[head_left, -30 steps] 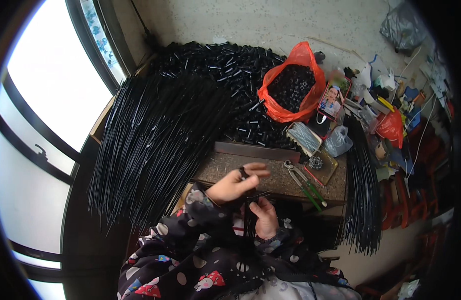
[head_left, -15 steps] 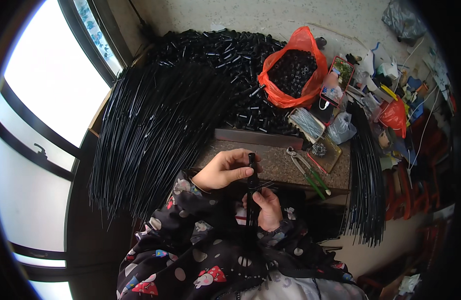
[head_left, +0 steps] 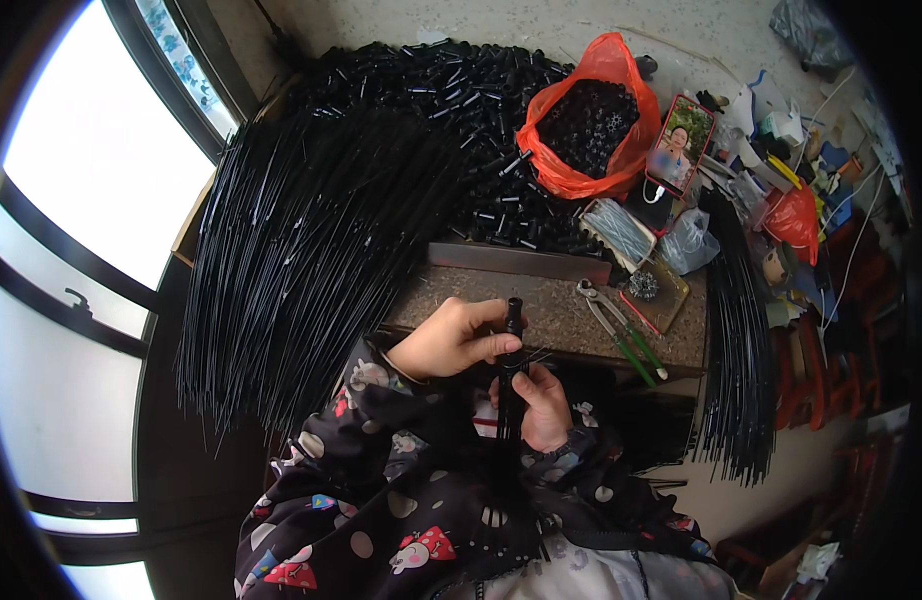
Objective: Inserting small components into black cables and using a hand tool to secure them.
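My left hand (head_left: 459,342) is closed around the upper end of a slim black tubular piece (head_left: 514,318), thumb pressed against its side. The piece stands roughly upright in front of my body. Lower down, my right hand (head_left: 545,408) grips the same black piece, its thumb lying along it. Thin dark rods seem to hang below against my patterned black clothing, and where they join the piece is too dark to make out. A few thin wires stick out just right of the piece, between my two hands.
Long thin black rods (head_left: 301,270) lie heaped at left, more (head_left: 736,350) at right. Behind are piled short black tubes (head_left: 421,95) and an orange bag (head_left: 581,180) of small black parts. Green-handled pincers (head_left: 621,335), a tray of pins (head_left: 621,235) and a phone (head_left: 681,145) stand at right.
The view has shifted slightly. Both hands keep hold of the black tubular piece, and my right hand sits a little closer to my left. The phone's picture is different.
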{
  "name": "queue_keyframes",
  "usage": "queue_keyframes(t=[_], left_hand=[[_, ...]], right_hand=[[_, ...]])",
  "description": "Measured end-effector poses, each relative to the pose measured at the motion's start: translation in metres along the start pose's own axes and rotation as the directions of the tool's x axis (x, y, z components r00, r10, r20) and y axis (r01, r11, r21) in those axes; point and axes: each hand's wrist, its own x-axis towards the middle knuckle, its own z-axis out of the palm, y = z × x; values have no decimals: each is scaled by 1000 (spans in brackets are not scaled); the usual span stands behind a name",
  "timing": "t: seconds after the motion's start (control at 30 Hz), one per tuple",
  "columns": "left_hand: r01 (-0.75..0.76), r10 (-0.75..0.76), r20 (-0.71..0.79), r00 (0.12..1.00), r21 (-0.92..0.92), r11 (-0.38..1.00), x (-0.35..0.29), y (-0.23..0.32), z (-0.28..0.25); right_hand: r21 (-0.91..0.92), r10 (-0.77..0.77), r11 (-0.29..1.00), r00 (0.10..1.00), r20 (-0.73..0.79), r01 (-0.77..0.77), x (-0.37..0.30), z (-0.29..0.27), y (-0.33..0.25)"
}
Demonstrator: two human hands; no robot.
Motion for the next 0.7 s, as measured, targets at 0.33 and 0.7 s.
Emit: queue_keyframes(t=[0.33,0.7], left_hand=[[60,3,-277,961,219,974,-13,6,25],[128,-187,-212,959,-264,956,-28,-7,29]], right_hand=[[61,79,995,996,30,-80,0,-10,3],[-18,73,997,990,117,-72,-6,-9,-2]])
